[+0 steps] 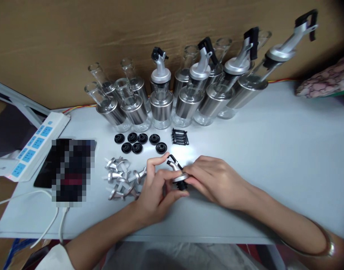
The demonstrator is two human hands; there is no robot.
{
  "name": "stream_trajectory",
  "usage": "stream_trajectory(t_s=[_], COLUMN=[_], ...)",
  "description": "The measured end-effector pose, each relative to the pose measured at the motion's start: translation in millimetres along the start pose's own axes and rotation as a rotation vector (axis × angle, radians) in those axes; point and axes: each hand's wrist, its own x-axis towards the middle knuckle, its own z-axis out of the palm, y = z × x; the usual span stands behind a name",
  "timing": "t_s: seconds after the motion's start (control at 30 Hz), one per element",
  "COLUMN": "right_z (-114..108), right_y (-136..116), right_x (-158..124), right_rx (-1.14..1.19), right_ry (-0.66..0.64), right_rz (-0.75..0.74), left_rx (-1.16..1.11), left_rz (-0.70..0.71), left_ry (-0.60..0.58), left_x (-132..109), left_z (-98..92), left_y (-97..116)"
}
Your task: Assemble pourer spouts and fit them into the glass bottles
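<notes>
White desk (273,157) carries everything. Beyond the hands, against a brown backboard, a row of glass-and-steel bottles (160,107); four wear silver pourer tops with black flip caps, the others stand open-necked. To the left of the left hand: a white power strip (34,148) with blue sockets, then a phone (68,170), blurred out, no writing legible anywhere. Just left of the left hand, a heap of loose silver spouts (123,180). Just beyond both hands, seven black round gaskets (136,142) and a small stack of black clips (180,137).

Both hands meet at one pourer spout (178,174), held just above the desk near its front edge, black tip tilted up-left. Left hand (155,191): grip closed on the spout, thumb underneath, forefinger arched over the tip. Right hand (214,180): grip pinched on the spout's silver collar and black stopper from the right.
</notes>
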Motion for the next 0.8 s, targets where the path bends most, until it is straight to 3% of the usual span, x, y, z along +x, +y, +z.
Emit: stream_trajectory(t_s=[0.3,0.5,0.63,0.8], right_z=[-5.3,-7.3,-7.5,-3.9], right_y=[5.5,6.1,1.6,-3.0], right_x=[-1.7,-1.0,-1.5,-1.4], right_rx=[-0.063,-0.04,0.084,0.096], right_ry=[-0.02,0.053,0.126,0.071], right_rz=[0.011,-0.003,-0.039,0.045], left_rx=[-0.085,-0.14,-0.262,-0.318], left_rz=[-0.019,-0.017,-0.115,-0.193], left_ry=[0.01,-0.024,-0.012,0.079], left_x=[0.5,0.8,-0.7,-2.3], left_z=[-0.2,0.1,3.3,5.2], left_y=[0.1,1.8,2.2,-2.7])
